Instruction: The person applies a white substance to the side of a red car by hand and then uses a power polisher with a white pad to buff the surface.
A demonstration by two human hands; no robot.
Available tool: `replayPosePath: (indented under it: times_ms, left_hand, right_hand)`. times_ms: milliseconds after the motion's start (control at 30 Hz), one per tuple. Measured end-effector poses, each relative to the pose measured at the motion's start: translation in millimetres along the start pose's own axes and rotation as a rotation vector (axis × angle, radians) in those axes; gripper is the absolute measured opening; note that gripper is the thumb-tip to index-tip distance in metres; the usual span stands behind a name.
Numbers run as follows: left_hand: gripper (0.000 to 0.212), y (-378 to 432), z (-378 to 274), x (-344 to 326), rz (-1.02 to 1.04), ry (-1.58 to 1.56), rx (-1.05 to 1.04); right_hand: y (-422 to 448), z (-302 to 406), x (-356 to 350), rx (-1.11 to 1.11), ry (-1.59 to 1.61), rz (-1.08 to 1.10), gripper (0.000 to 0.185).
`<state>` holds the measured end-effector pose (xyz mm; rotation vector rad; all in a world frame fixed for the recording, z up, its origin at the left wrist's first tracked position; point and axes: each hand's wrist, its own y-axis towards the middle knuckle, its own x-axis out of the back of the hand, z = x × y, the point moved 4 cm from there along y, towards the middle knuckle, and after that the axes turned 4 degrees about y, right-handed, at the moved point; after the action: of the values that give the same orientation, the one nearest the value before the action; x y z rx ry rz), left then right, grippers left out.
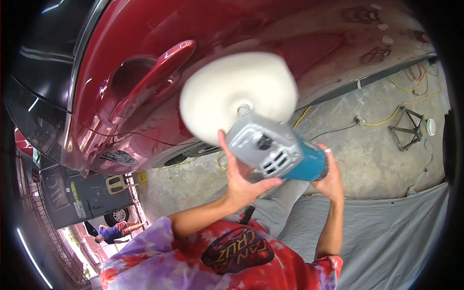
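A rotary polisher (268,143) with a grey gear housing and a blue body is held in front of a red car. Its white polishing pad (239,83), blurred at the rim, faces the red door panel (224,29) beside the door handle (159,76); whether it touches the paint I cannot tell. My left hand (243,174) is at the grey housing, thumb and a finger spread around its near side; the part it grips is hidden. My right hand (331,174) is closed around the rear end of the blue body.
A yellow extension cord (384,121) joins a dark cable on the concrete floor. A metal stand (407,128) with a round container is at the right. Grey sheeting (362,224) hangs or lies behind. A plastic chair (117,184) and another person (112,233) are farther off.
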<state>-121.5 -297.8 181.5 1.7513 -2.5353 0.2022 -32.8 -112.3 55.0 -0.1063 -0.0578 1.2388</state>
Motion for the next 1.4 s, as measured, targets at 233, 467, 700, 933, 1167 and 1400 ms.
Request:
replayPosePath:
  times_ms: [233, 467, 700, 933, 1167, 1400]
  left_hand:
    - [0.139, -70.4, 18.6, 66.4, -0.171, 0.077, 0.081]
    - [0.140, -31.6, 18.5, 26.6, -0.040, 0.217, 0.091]
    - [0.130, 63.4, -25.9, -95.5, 0.198, 0.401, -0.256]
    - [0.135, -0.3, -14.2, -18.7, 0.023, 0.277, -0.022]
    - [0.125, -76.3, 2.0, 107.7, -0.318, -0.034, 0.099]
    - [0.094, -123.7, -7.0, 235.6, -0.783, 0.230, -0.029]
  right_hand:
    - [-45.2, -22.9, -74.3, -0.204, 0.023, 0.321, 0.084]
    - [-25.7, -48.5, -51.2, -0.128, 0.122, 0.222, 0.085]
    - [40.9, -67.0, 67.6, -0.149, 0.083, 0.122, 0.079]
    - [9.0, -29.6, 3.6, -0.153, 0.017, 0.250, 0.079]
    - [-58.5, -17.5, -145.8, -0.231, -0.022, 0.451, 0.097]
    - [-68.1, 20.8, -265.4, -0.158, -0.114, 0.600, 0.100]
